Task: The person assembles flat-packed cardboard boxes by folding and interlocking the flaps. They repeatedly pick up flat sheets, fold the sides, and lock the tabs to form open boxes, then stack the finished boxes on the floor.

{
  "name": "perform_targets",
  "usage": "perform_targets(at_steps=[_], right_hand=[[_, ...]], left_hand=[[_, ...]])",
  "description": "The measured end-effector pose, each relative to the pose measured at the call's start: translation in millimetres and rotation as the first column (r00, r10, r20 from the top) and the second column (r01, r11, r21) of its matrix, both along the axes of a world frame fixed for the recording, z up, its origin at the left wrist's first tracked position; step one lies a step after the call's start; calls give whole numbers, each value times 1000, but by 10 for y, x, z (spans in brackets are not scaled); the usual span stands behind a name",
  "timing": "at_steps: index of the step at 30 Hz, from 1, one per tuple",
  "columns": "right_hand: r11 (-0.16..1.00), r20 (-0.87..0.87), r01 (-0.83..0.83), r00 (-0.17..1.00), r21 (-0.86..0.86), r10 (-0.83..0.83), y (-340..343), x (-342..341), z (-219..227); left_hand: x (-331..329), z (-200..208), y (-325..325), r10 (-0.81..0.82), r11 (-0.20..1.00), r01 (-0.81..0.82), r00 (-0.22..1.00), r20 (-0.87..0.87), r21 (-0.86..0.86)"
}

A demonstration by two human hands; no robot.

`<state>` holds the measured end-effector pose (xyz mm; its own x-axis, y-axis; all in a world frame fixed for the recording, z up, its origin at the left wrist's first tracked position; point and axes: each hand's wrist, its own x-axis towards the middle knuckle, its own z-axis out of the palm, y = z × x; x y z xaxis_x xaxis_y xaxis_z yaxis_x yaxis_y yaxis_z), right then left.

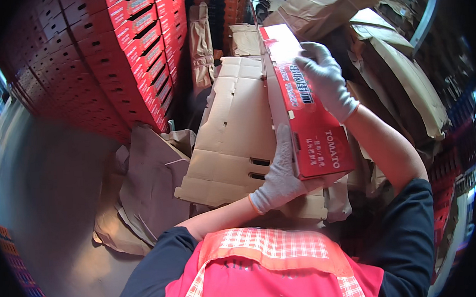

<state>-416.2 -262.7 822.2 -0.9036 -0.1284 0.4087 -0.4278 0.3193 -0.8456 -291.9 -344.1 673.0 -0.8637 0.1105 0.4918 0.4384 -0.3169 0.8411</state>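
Note:
A red printed cardboard box (318, 143) stands tilted up in front of me, its long printed side and one end showing. My left hand (282, 178), in a pale work glove, grips its near lower corner, with the thumb up along the left edge. My right hand (325, 78), gloved alike, holds the box's far right edge with the fingers bent over it. The underside of the right palm is hidden. Beneath and left of the box lies a flat brown cardboard blank (223, 127) with slots and crease lines.
Tall stacks of red cardboard boxes (102, 64) rise at the left. Crumpled brown paper (153, 181) lies below them on the grey floor (60, 186). Large brown paper bundles (402, 78) are piled at the far right. Dark crates (229, 13) stand at the back.

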Motion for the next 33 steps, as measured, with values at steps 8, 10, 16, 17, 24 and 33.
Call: perform_targets(at_steps=[8,10,16,17,24,33], right_hand=[[659,1,-300,911,689,413,22,-236,-728],[524,-214,-159,787,836,579,231,-311,-1137],[19,-56,58,996,998,-65,1382,-547,-2075],[49,-87,86,996,995,18,1524,-458,-2157],[33,233,-307,782,951,578,1662,1053,-2009],[831,-257,83,964,550,74,1352,727,-1809]], left_hand=[[377,-82,-201,-258,880,341,928,268,-332],[485,-97,-358,-443,666,537,843,305,-518],[140,-150,-1540,156,476,-491,864,-479,-730],[-2,-168,-1814,178,334,-554,832,-526,-763],[-340,-762,-2295,-609,-307,-338,788,-89,-890],[-867,-488,-1514,-104,90,-520,843,-527,-850]])
